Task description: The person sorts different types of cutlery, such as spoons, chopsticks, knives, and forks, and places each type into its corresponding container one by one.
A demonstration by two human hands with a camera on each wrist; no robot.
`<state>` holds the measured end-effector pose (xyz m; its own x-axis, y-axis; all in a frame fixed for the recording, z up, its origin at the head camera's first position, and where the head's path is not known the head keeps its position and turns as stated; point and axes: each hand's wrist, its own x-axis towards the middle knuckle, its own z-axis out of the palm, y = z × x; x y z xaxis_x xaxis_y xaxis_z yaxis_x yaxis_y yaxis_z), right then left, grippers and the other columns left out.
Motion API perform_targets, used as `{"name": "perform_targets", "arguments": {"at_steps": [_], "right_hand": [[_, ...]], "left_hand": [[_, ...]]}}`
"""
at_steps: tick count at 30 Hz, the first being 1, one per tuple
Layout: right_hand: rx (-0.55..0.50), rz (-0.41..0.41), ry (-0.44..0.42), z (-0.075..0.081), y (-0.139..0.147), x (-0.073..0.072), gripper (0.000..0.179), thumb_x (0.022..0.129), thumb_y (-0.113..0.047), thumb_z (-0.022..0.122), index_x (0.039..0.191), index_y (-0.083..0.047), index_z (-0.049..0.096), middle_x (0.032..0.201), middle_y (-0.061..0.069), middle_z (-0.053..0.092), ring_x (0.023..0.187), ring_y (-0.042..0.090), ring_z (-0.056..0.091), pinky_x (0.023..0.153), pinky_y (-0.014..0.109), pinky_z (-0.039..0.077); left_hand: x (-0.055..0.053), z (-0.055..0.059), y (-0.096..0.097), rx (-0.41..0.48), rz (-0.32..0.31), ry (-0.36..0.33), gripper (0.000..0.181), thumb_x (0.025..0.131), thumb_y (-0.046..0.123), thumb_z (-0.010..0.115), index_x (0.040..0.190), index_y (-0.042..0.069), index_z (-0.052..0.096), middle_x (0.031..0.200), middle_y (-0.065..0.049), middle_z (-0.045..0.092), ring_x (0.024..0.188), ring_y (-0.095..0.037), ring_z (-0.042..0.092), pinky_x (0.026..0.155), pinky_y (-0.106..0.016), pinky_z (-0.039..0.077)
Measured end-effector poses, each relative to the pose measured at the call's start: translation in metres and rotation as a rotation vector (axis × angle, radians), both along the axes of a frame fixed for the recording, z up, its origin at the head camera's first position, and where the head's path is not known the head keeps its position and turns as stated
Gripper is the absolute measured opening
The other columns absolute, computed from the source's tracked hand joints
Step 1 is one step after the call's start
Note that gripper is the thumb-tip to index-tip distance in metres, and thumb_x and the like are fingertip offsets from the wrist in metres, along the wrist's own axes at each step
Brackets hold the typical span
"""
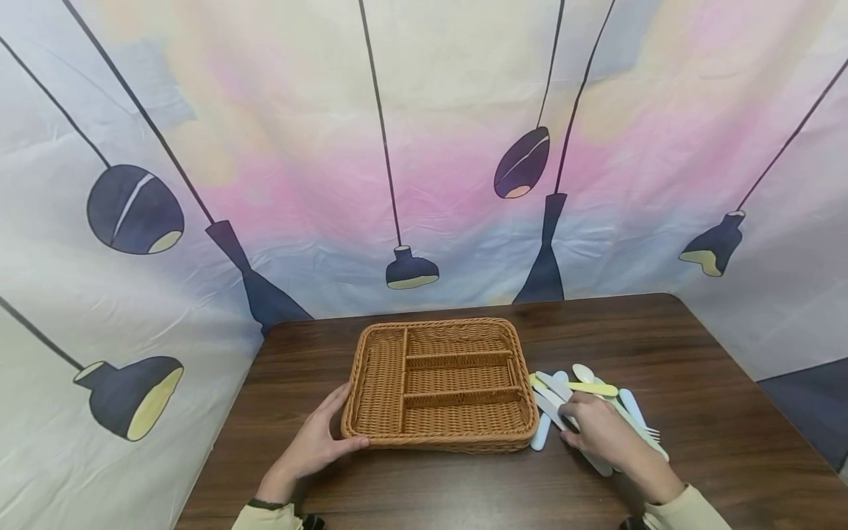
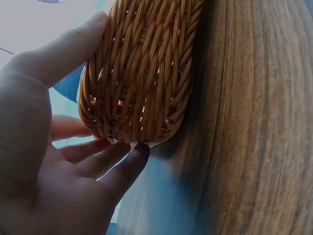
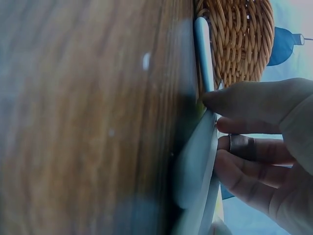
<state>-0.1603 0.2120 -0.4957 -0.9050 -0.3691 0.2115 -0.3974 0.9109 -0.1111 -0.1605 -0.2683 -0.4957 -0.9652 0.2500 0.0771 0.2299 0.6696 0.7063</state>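
A brown wicker basket (image 1: pixel 380 383) with several compartments stands on the table. My left hand (image 1: pixel 314 442) grips its near left corner, thumb against the near side and fingers at the left side, as the left wrist view also shows on the woven wall (image 2: pixel 139 73). To the right of the basket lies a loose pile of pastel plastic cutlery. My right hand (image 1: pixel 599 427) is over this pile, thumb and fingers pinching a whitish knife (image 3: pixel 193 166). Around it are a yellow handle (image 1: pixel 599 389), a pale spoon (image 1: pixel 583 373) and a light blue handle (image 1: pixel 539 433).
The dark wooden table (image 1: pixel 450 489) has a rounded far right corner. Behind it hangs a cloth backdrop (image 1: pixel 298 147) printed with lamps. More handles and white fork tines (image 1: pixel 652 433) stick out to the right of my right hand.
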Motion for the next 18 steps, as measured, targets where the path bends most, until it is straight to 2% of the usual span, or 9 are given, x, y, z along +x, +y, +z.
{"name": "perform_targets", "arguments": {"at_steps": [7, 11, 14, 18], "right_hand": [[-0.002, 0.005, 0.042, -0.0003, -0.0022, -0.0026, 0.018, 0.064, -0.01, 0.077, 0.081, -0.008, 0.072, 0.074, -0.002, 0.057, 0.067, 0.011, 0.052, 0.054, 0.029, 0.052], [-0.017, 0.004, 0.072, -0.0003, -0.0023, -0.0025, 0.013, 0.063, -0.008, 0.074, 0.074, -0.011, 0.067, 0.067, -0.005, 0.049, 0.06, 0.01, 0.046, 0.048, 0.026, 0.045], [-0.053, -0.024, 0.041, -0.0005, -0.0022, -0.0026, 0.014, 0.065, -0.007, 0.073, 0.069, -0.014, 0.061, 0.063, -0.007, 0.045, 0.058, 0.009, 0.042, 0.047, 0.025, 0.039], [-0.11, -0.065, -0.003, -0.0024, -0.0008, -0.0033, 0.017, 0.067, -0.004, 0.072, 0.068, -0.015, 0.059, 0.063, -0.007, 0.047, 0.058, 0.01, 0.041, 0.048, 0.025, 0.037]], "left_hand": [[0.0004, -0.0007, -0.0004, 0.014, 0.0, -0.01, 0.107, 0.073, 0.047, 0.083, 0.155, 0.008, 0.026, 0.156, -0.022, 0.028, 0.14, -0.045, 0.031, 0.109, -0.066, 0.034], [0.0007, -0.0013, -0.0003, 0.011, 0.003, -0.012, 0.108, 0.073, 0.048, 0.083, 0.155, 0.008, 0.026, 0.156, -0.022, 0.028, 0.14, -0.045, 0.031, 0.109, -0.066, 0.034], [0.0012, -0.002, -0.0002, 0.008, 0.008, -0.015, 0.108, 0.073, 0.049, 0.083, 0.155, 0.009, 0.026, 0.157, -0.021, 0.028, 0.14, -0.045, 0.031, 0.109, -0.065, 0.034], [0.0015, -0.0027, 0.0001, 0.009, 0.01, -0.013, 0.107, 0.073, 0.049, 0.083, 0.155, 0.01, 0.026, 0.157, -0.021, 0.028, 0.14, -0.045, 0.031, 0.109, -0.066, 0.034]]}}
